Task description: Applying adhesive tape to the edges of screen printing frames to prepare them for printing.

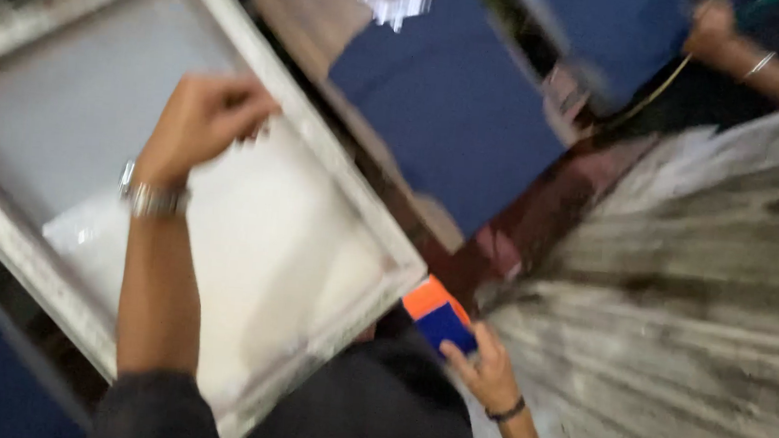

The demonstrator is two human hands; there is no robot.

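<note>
One orange-and-blue block [438,318] in right hand [486,372], long axis toward frame [338,164].

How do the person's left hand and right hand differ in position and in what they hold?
The left hand is raised over the white framed screen, fingers curled; whether it grips anything is unclear. The right hand is low and holds an orange and blue block. The left wrist wears a metal watch, the right a dark band.

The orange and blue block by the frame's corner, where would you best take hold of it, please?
Judging loosely from a blurred view: grip the orange and blue block across its orange end, coming from above-left, since the right hand already covers its blue lower end and the white frame sits beside it.
</note>
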